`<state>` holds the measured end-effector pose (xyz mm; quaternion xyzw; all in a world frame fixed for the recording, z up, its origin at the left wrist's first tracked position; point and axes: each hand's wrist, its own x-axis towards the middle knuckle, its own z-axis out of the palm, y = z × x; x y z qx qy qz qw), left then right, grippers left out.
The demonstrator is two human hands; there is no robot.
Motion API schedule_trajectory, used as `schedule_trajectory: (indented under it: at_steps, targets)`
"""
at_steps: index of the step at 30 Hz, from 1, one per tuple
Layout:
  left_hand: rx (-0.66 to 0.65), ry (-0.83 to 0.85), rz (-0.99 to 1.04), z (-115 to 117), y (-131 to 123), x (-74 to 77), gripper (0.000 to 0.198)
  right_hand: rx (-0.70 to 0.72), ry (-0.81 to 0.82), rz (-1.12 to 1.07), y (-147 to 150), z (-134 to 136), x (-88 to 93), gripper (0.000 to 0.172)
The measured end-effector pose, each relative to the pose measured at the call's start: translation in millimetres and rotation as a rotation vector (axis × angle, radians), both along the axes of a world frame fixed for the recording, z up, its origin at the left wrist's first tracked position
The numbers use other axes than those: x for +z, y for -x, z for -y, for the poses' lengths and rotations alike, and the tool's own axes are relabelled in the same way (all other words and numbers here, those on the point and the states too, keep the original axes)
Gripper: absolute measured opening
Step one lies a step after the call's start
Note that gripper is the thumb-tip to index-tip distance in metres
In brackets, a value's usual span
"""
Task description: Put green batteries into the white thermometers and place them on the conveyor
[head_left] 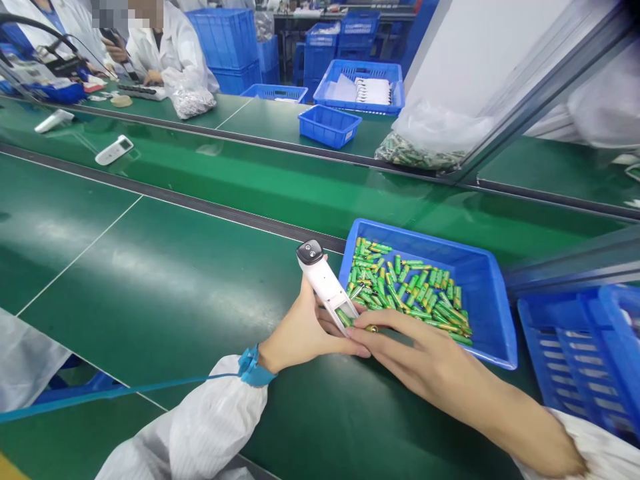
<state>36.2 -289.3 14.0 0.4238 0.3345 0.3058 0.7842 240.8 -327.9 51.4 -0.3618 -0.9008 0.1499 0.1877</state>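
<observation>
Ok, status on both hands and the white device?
Left hand gripping white device; battery bay open, green battery inside. Right hand at bay, another battery in its fingers. Blue bin close beyond.

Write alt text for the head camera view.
A left hand grips a white device while the right hand holds a battery at its open compartment. Beside them, a blue tray holds green batteries; across the workbench is a person in white.

Workroom: dark green desk [200, 280] beside a brighter green strip [250, 170].
Pale light gleams on the desk; stacked blue crates [223, 40] stand farther back, and a white panel [480, 53] rises beside a metal post [540, 100].
</observation>
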Motion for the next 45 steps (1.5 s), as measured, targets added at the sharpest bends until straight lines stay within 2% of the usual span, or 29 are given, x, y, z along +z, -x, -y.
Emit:
schedule_trajectory:
  at_steps: [4,7,9,14,17,20,23,25,27,30,32,36,42,45]
  targets:
    - [-0.028,-0.009,-0.042,0.0,0.3,1.1,0.129,-0.007,0.047,-0.115,-1.4,0.0,-5.5,0.021]
    - [-0.098,-0.012,-0.035,0.9,0.5,2.4,0.12,-0.006,0.117,-0.164,0.5,-0.5,-6.0,0.011]
    - [-0.143,-0.008,-0.025,1.5,0.2,2.1,0.111,-0.012,0.178,-0.178,1.9,-1.3,-4.3,0.011]
    - [-0.166,0.024,0.014,3.5,-1.9,-5.4,0.105,-0.007,0.346,-0.167,2.1,-4.3,3.6,0.03]
    - [-0.174,0.003,0.014,4.8,-3.3,-8.4,0.094,-0.037,0.395,-0.145,2.9,-4.5,8.0,0.037]
    - [-0.206,-0.008,-0.02,5.3,-3.8,-7.5,0.09,-0.11,0.368,-0.198,5.4,-3.4,9.5,0.035]
    - [-0.208,-0.028,-0.062,5.3,-3.8,-5.6,0.095,-0.232,0.357,-0.271,7.0,-3.7,7.6,0.028]
    - [-0.218,-0.041,-0.071,5.8,-4.1,-4.8,0.098,-0.359,0.394,-0.335,7.2,-5.1,4.9,0.027]
    - [-0.243,-0.052,-0.072,6.9,-5.2,-4.3,0.097,-0.444,0.491,-0.417,7.3,-6.8,2.5,0.034]
    - [-0.247,-0.069,-0.09,9.4,-8.3,-3.7,0.096,-0.422,0.708,-0.525,8.1,-8.0,1.5,0.045]
    - [-0.233,-0.077,-0.104,11.2,-10.8,-3.3,0.097,-0.41,0.793,-0.56,9.0,-7.7,2.5,0.049]
    - [-0.236,-0.117,-0.129,15.5,-15.7,-2.4,0.096,-0.465,0.835,-0.552,10.6,-7.0,4.4,0.056]
    - [-0.221,-0.159,-0.159,21.6,-21.2,-2.4,0.087,-0.402,0.845,-0.543,11.6,-8.0,3.5,0.041]
    - [-0.215,-0.15,-0.178,22.3,-21.6,-2.5,0.087,-0.367,0.896,-0.589,11.1,-7.2,3.9,0.041]
